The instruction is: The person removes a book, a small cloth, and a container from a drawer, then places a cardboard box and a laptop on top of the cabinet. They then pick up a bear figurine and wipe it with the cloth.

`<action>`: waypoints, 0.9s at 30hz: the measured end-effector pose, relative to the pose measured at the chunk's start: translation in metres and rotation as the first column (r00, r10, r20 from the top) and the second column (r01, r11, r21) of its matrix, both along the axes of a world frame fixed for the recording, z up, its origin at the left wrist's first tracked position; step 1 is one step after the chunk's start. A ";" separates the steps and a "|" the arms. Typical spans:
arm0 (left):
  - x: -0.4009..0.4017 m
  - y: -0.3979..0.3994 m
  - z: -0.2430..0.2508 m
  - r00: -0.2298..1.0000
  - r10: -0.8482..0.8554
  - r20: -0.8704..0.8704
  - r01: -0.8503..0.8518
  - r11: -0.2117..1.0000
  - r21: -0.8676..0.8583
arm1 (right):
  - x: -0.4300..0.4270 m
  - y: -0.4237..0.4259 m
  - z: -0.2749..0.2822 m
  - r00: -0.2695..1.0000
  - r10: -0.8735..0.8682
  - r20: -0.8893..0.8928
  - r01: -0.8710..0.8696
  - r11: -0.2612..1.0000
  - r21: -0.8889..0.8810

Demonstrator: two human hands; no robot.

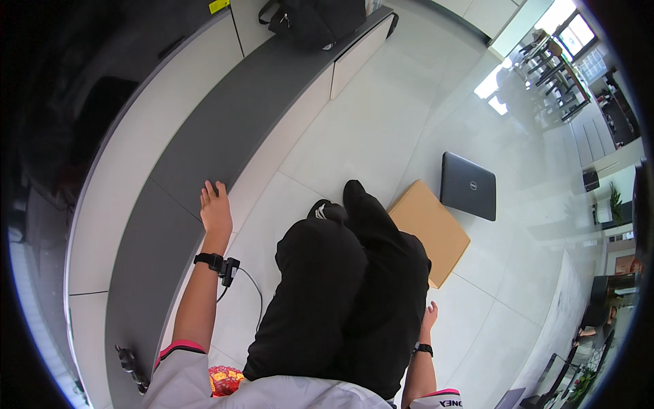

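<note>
My left hand (215, 207) rests on the dark grey ledge (219, 122) of a low cabinet, with its fingers a little apart and nothing seen in it. A black strap with a small cabled device (229, 271) is on that wrist. At the right, my right hand (429, 316) hangs beside my leg, partly hidden by it, near a brown cardboard box (434, 230). A dark wristband (423, 349) circles the right wrist. Beyond the box, a closed Dell laptop (469, 185) lies on the tiled floor.
A black bag (311, 23) sits at the ledge's far end. Small dark figurine-like objects (130, 364) lie on its near end. A red and gold item (225, 379) is beside my left hip. Stools (554, 66) and a table stand far off at the upper right.
</note>
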State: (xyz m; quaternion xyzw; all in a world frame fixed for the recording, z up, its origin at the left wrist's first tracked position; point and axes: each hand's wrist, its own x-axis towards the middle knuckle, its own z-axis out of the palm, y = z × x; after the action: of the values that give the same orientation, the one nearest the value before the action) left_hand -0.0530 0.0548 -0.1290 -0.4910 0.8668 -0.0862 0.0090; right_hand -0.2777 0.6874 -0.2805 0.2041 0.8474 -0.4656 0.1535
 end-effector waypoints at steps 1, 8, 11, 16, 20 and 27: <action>0.006 -0.003 -0.001 1.000 0.000 0.001 0.000 1.000 -0.013 | 0.005 -0.008 0.005 1.000 0.023 0.011 -0.023 1.000 0.018; -0.017 0.002 -0.008 1.000 -0.026 0.002 0.026 0.999 0.044 | -0.012 0.053 -0.005 0.993 -0.116 0.020 0.117 0.991 -0.065; 0.005 -0.018 -0.011 0.997 -0.070 0.039 0.070 0.997 0.013 | -0.002 0.027 0.004 0.989 -0.134 0.055 0.142 0.971 -0.193; -0.001 -0.010 -0.001 0.997 -0.069 0.020 0.066 0.992 0.112 | -0.006 0.058 0.020 0.975 -0.211 0.070 0.222 0.943 -0.250; -0.005 -0.004 -0.003 0.990 -0.123 0.063 0.115 0.985 0.126 | 0.016 0.104 0.024 0.952 -0.298 0.078 0.307 0.909 -0.282; -0.002 -0.006 0.015 0.974 -0.161 0.158 0.134 0.977 0.168 | 0.042 0.135 0.015 0.905 -0.391 0.167 0.425 0.829 -0.364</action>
State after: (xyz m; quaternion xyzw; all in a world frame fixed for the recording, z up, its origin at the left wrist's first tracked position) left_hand -0.0554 0.0484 -0.1142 -0.4138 0.9010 -0.0603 0.1153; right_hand -0.2353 0.8220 -0.2658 0.3652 0.6664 -0.6381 0.1240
